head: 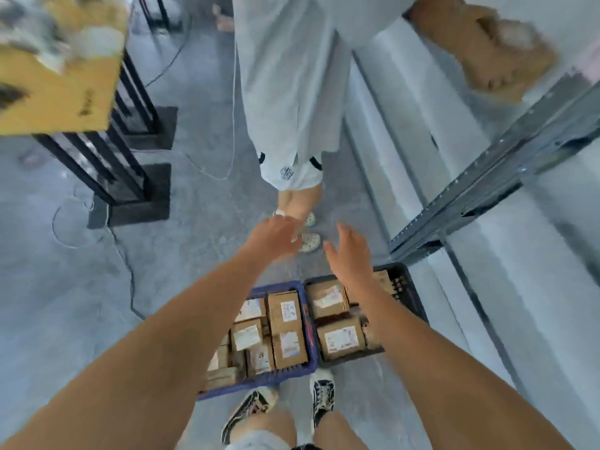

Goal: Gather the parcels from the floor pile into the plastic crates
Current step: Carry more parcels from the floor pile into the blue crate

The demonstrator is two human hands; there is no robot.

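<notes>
Two crates on floor, blue crate [308, 323] and black crate [410, 293], packed with parcels [287, 329]; left hand [276, 235], right hand [349, 251] released, empty

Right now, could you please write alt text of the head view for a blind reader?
Two empty hands, left hand and right hand, reach forward above a blue crate and a black crate, both filled with brown parcels. Another person stands just beyond.

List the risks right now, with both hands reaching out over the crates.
1. A second person's feet stand just beyond the empty left hand and right hand; a collision seems possible.
2. A cable trails across the floor beside the blue crate: trip hazard.
3. The black crate sits close to the metal rack, which arms might knock.
</notes>
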